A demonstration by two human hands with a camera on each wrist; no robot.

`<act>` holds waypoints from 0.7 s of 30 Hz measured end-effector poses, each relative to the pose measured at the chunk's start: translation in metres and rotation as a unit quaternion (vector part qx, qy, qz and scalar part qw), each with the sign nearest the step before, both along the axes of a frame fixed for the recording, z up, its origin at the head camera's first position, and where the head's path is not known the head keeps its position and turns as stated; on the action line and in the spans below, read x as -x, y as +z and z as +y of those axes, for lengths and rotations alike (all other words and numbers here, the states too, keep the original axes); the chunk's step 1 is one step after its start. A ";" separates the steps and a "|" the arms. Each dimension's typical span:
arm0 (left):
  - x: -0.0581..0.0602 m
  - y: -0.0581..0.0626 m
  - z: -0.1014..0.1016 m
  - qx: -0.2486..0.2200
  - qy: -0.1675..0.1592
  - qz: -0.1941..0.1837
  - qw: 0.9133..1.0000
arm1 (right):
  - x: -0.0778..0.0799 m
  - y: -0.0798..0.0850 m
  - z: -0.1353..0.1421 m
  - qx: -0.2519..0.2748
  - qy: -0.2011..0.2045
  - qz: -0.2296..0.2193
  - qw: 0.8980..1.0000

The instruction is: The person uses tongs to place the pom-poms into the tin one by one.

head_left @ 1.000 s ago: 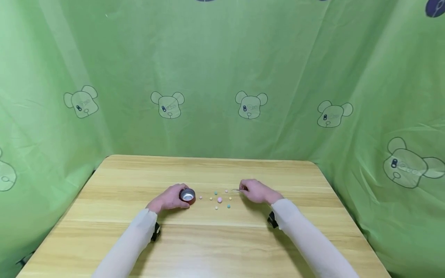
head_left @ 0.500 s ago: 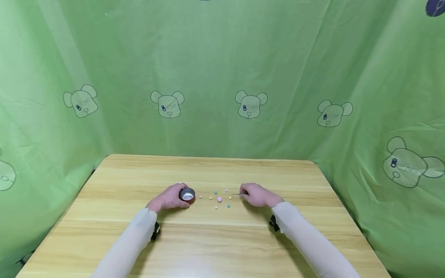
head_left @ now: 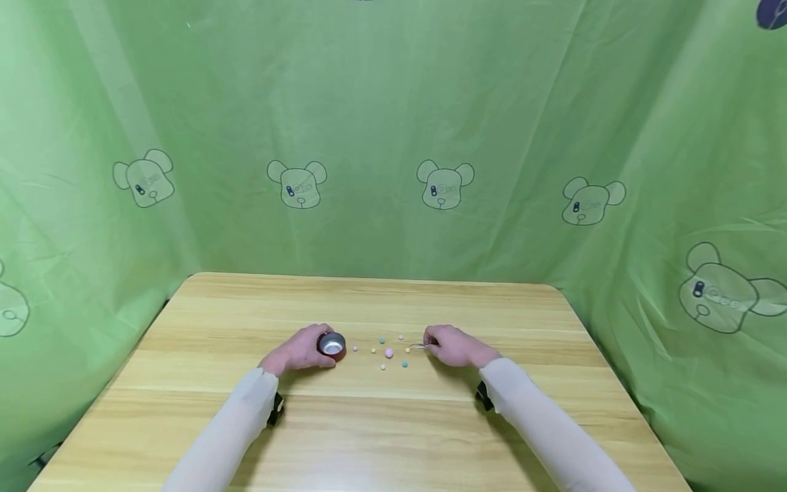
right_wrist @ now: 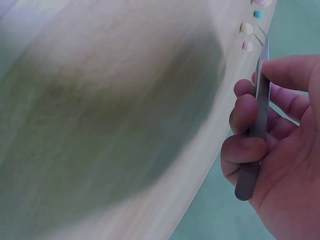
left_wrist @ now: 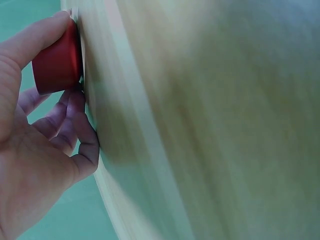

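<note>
My left hand (head_left: 302, 348) holds a small round tin (head_left: 332, 346), silver inside, its mouth facing up. In the left wrist view the tin's smooth red side (left_wrist: 57, 62) shows between thumb and fingers, down at the tabletop. My right hand (head_left: 456, 345) grips metal tweezers (right_wrist: 261, 105) with bent, pointed tips standing slightly apart. Those tips are right at a small yellow ball (head_left: 407, 350). Around it lie a pink ball (head_left: 400, 337), two teal balls (head_left: 404, 364), a larger pink ball (head_left: 389, 353) and a whitish ball (head_left: 383, 367).
Between the tin and the larger ball lie another small pink ball (head_left: 354, 348) and another yellow one (head_left: 373, 350). The wooden table (head_left: 369, 424) ends at a green curtain (head_left: 369, 232) printed with bear heads, which also hangs at both sides.
The right hand has moved the tweezers slightly toward me, from beside the pink ball to the yellow ball, then stayed there. The left hand and tin have stayed put.
</note>
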State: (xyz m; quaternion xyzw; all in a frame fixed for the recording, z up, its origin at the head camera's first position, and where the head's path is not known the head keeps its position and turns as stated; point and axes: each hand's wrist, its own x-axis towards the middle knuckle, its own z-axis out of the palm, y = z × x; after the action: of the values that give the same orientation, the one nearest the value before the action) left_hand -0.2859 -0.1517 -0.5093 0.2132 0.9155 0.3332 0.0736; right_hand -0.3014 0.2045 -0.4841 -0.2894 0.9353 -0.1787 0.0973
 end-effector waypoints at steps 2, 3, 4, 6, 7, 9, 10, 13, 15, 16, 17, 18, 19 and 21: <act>0.000 0.000 0.000 -0.001 -0.002 0.001 1.000 | 0.000 0.000 0.000 0.001 -0.002 -0.002 1.000; 0.000 0.000 0.000 -0.002 -0.003 0.002 1.000 | 0.000 0.000 0.000 0.001 -0.003 -0.003 1.000; 0.000 -0.001 -0.001 -0.002 -0.004 0.002 1.000 | 0.000 -0.001 0.000 0.001 -0.003 -0.002 1.000; 0.001 -0.001 -0.001 -0.005 -0.005 0.002 1.000 | -0.001 -0.001 0.000 0.001 -0.003 -0.002 1.000; 0.001 -0.001 -0.001 -0.005 -0.006 0.003 1.000 | -0.001 -0.001 -0.001 0.001 -0.003 -0.002 1.000; 0.001 -0.002 -0.001 -0.005 -0.006 0.003 1.000 | -0.001 -0.002 -0.001 0.001 -0.002 -0.001 1.000; 0.001 -0.002 -0.001 -0.005 -0.006 0.003 1.000 | -0.001 -0.002 -0.001 0.001 0.000 -0.001 1.000; 0.002 -0.002 -0.001 -0.005 -0.007 0.002 1.000 | -0.001 -0.001 -0.001 0.000 0.001 0.000 1.000; 0.002 -0.002 -0.001 -0.005 -0.007 0.001 1.000 | -0.001 -0.001 -0.001 -0.002 0.003 0.002 1.000; 0.002 -0.002 -0.001 -0.004 -0.006 0.001 1.000 | -0.001 -0.001 -0.002 -0.003 0.003 0.002 1.000; 0.002 -0.002 -0.001 -0.004 -0.006 0.000 1.000 | -0.001 -0.001 -0.002 -0.003 0.005 0.004 1.000; 0.002 -0.002 -0.001 -0.004 -0.005 0.000 1.000 | -0.001 -0.001 -0.002 -0.003 0.006 0.004 1.000; 0.002 -0.002 -0.001 -0.003 -0.005 -0.001 1.000 | -0.001 -0.001 -0.002 -0.005 0.006 0.005 1.000; 0.002 -0.002 -0.001 -0.003 -0.004 -0.002 1.000 | -0.001 -0.001 -0.002 -0.006 0.004 0.005 1.000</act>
State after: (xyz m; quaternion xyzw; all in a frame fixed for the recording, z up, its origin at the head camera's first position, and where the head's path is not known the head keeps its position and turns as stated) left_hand -0.2877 -0.1529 -0.5113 0.2164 0.9136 0.3356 0.0762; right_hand -0.3003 0.2024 -0.4853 -0.2935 0.9356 -0.1717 0.0954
